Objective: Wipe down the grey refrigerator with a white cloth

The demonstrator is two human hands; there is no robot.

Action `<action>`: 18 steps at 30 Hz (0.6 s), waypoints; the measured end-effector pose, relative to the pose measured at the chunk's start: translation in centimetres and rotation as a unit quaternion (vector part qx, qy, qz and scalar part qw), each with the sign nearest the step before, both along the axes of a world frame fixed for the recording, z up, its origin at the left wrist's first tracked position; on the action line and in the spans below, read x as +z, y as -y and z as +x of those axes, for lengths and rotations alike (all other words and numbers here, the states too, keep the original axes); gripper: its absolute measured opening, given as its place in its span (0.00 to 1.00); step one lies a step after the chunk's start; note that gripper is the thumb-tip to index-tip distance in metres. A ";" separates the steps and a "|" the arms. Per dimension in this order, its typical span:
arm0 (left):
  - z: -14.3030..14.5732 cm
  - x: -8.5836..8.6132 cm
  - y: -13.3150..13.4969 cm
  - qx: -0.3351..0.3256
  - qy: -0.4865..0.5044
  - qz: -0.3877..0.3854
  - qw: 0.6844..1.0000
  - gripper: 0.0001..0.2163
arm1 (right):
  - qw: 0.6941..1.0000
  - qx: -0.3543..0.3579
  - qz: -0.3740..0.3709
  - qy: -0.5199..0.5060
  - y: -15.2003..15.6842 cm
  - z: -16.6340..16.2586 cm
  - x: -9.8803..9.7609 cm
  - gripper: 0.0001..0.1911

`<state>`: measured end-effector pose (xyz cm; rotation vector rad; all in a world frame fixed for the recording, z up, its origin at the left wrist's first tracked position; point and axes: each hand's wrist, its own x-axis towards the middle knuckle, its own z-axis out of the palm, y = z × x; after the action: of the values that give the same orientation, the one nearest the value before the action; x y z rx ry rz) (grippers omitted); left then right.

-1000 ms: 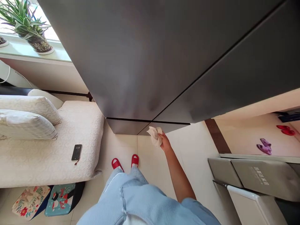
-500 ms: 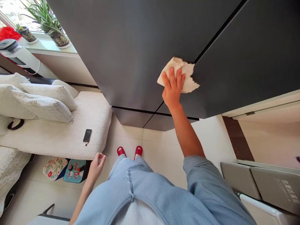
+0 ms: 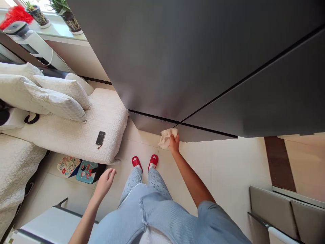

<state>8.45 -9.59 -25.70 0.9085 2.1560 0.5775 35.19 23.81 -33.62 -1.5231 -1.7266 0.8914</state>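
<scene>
A crumpled off-white cloth [image 3: 166, 138] with ragged edges is gripped in my right hand [image 3: 174, 142]. This hand is low, by the lower front panels [image 3: 149, 123] of a tall dark grey double-door refrigerator [image 3: 157, 61]. Whether the cloth touches the panel I cannot tell. My left hand [image 3: 106, 181] hangs at my left side with its fingers curled in and nothing visible in them. Closest to it are the front corner of the cream-covered sofa [image 3: 111, 142] and a teal patterned stool [image 3: 87, 171].
A phone [image 3: 100, 138] lies on the sofa seat, beside several pillows [image 3: 58, 101]. My red slippers [image 3: 153, 160] stand on the tiled floor. Behind me are a white table corner [image 3: 56, 220] on the left and a grey chair-like panel [image 3: 270, 206] on the right. Potted plants [image 3: 38, 16] line the windowsill.
My right hand has moved down from the door seam to the lower panels, and the cloth, spread flat before, is now bunched. My view has shifted. The left hand stays low at my side.
</scene>
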 end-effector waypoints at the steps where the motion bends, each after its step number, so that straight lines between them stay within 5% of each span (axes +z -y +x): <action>1: -0.9 -0.6 -2.0 -0.014 -0.005 0.015 1.000 0.22 | 1.000 -0.030 -0.003 -0.005 0.5 0.0 -0.6 0.29; 5: -3.7 -6.2 -12.4 -0.067 -0.034 0.081 0.994 0.22 | 0.997 -0.061 0.047 0.001 -0.5 -0.8 -3.2 0.34; 8: -4.2 -11.6 -21.4 -0.120 -0.071 0.164 0.977 0.27 | 0.981 0.025 0.156 0.110 -3.7 -1.6 -6.7 0.35; 11: -3.8 -16.3 -29.3 -0.210 -0.178 0.285 0.918 0.29 | 0.936 0.095 0.207 0.269 -7.0 -1.6 -11.1 0.39; 14: -3.6 -19.9 -34.5 -0.226 -0.265 0.368 0.862 0.28 | 0.891 0.100 0.278 0.345 -10.0 -0.5 -14.9 0.45; 18: -4.3 -23.0 -38.2 -0.198 -0.313 0.434 0.821 0.27 | 0.851 0.051 0.435 0.291 -14.2 0.7 -17.5 0.40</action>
<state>4.12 28.59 -48.68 2.2465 2.0863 1.2067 35.88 37.97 -51.11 -1.0945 -2.1901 -0.3934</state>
